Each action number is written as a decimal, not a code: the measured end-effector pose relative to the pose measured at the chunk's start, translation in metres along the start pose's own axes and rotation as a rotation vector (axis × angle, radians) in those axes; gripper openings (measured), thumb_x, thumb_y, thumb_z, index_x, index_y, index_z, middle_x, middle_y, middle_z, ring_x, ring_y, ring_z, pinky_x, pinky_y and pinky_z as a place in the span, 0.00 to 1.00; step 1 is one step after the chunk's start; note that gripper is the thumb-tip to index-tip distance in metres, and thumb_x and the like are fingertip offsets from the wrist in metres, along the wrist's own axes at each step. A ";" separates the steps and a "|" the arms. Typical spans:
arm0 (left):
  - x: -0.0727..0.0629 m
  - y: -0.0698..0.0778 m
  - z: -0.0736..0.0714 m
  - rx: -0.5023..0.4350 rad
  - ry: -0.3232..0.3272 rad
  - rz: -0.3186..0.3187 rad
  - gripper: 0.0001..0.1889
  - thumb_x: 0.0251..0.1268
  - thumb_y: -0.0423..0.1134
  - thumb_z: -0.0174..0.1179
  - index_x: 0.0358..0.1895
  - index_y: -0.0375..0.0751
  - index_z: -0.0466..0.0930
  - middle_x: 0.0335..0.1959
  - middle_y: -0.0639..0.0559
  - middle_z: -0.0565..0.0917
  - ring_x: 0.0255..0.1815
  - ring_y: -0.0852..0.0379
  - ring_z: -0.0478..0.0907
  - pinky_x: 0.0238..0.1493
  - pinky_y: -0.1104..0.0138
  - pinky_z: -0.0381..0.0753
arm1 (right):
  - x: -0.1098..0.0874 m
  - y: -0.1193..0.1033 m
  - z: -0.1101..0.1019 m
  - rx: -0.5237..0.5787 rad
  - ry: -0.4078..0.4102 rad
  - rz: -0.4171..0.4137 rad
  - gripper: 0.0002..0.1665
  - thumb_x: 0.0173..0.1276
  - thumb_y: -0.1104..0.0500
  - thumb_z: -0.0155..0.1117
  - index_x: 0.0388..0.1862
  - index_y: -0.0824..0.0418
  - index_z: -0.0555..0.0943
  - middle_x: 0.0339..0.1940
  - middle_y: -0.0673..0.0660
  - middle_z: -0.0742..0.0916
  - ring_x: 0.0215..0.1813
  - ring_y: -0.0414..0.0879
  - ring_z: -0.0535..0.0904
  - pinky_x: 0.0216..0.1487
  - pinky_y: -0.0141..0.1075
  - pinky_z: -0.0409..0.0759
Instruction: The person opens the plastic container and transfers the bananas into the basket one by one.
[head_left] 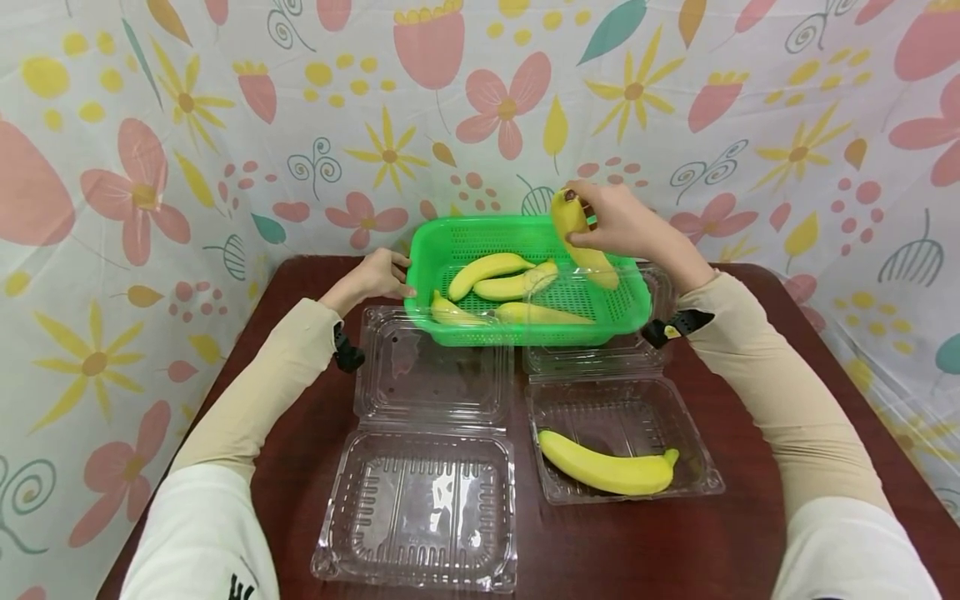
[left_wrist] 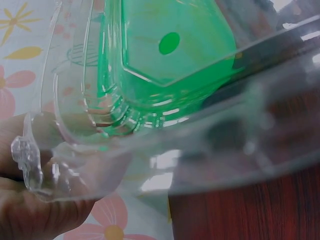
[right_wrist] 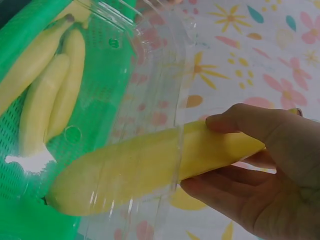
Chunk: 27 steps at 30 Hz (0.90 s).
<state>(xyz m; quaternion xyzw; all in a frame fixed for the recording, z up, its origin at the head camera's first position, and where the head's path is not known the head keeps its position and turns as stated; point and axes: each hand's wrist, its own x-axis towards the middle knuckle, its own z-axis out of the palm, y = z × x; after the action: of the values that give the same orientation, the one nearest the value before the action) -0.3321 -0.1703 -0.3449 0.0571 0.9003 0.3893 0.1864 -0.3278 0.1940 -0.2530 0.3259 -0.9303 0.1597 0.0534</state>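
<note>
My right hand (head_left: 611,221) grips a yellow banana (head_left: 566,218) near its upper end, over the right end of the green plastic basket (head_left: 487,233). The banana slants down, its lower end seen through a clear lid in the right wrist view. At the basket's left end, my left hand (head_left: 378,273) holds the rim, thumb toward the front; in the left wrist view clear plastic partly covers that hand. Several bananas (head_left: 491,268) lie inside the basket. Another banana (head_left: 607,467) rests in the right clear tray (head_left: 622,408).
In front of the basket, the left clear tray (head_left: 427,500) holds nothing, its lid (head_left: 435,375) folded back toward the basket. The right tray's lid (head_left: 592,360) also lies back and overlaps the basket's front. A dark red table (head_left: 585,550) carries everything; a patterned cloth (head_left: 300,100) hangs behind.
</note>
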 end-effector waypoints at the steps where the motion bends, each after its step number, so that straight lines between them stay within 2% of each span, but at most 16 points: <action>1: 0.000 0.000 0.000 0.000 -0.001 0.001 0.36 0.63 0.29 0.63 0.73 0.31 0.58 0.64 0.28 0.71 0.61 0.38 0.75 0.56 0.58 0.81 | 0.001 0.000 0.000 0.000 -0.005 0.000 0.34 0.62 0.62 0.66 0.66 0.68 0.67 0.51 0.69 0.82 0.49 0.63 0.83 0.44 0.50 0.84; 5: 0.000 0.001 0.000 -0.010 0.000 0.003 0.36 0.63 0.29 0.63 0.73 0.31 0.58 0.64 0.28 0.71 0.61 0.38 0.75 0.56 0.57 0.81 | 0.001 0.000 0.000 0.059 -0.023 0.039 0.31 0.62 0.66 0.63 0.65 0.69 0.68 0.52 0.71 0.83 0.51 0.63 0.83 0.49 0.50 0.83; 10: 0.001 0.001 0.001 -0.014 -0.004 0.006 0.36 0.63 0.29 0.63 0.73 0.31 0.58 0.64 0.28 0.70 0.61 0.38 0.75 0.56 0.57 0.81 | -0.003 0.002 -0.003 0.147 -0.025 0.108 0.37 0.62 0.70 0.62 0.70 0.66 0.64 0.55 0.71 0.81 0.54 0.62 0.81 0.56 0.51 0.79; 12: 0.000 0.001 0.001 -0.009 -0.005 0.003 0.36 0.63 0.29 0.63 0.73 0.31 0.58 0.65 0.28 0.70 0.61 0.38 0.75 0.56 0.58 0.81 | -0.005 0.003 -0.003 0.156 -0.012 0.105 0.38 0.62 0.70 0.62 0.72 0.65 0.63 0.55 0.71 0.81 0.53 0.63 0.82 0.57 0.52 0.79; 19: 0.000 0.000 0.001 0.004 -0.005 0.008 0.36 0.63 0.30 0.63 0.73 0.31 0.58 0.65 0.28 0.70 0.61 0.38 0.75 0.56 0.57 0.81 | -0.013 0.011 0.003 0.170 0.099 0.073 0.28 0.69 0.67 0.55 0.68 0.63 0.69 0.51 0.69 0.83 0.51 0.61 0.83 0.53 0.51 0.82; 27: 0.000 0.000 -0.001 0.011 -0.002 0.007 0.36 0.63 0.30 0.63 0.73 0.31 0.58 0.65 0.28 0.70 0.61 0.39 0.75 0.56 0.57 0.81 | -0.018 0.007 0.005 0.157 0.227 0.032 0.19 0.71 0.64 0.54 0.59 0.64 0.77 0.44 0.64 0.87 0.44 0.55 0.85 0.49 0.46 0.83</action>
<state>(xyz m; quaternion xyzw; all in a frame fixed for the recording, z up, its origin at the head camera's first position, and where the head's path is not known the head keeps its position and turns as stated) -0.3327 -0.1708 -0.3443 0.0617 0.9020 0.3849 0.1858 -0.3179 0.2085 -0.2629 0.2943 -0.9078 0.2689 0.1303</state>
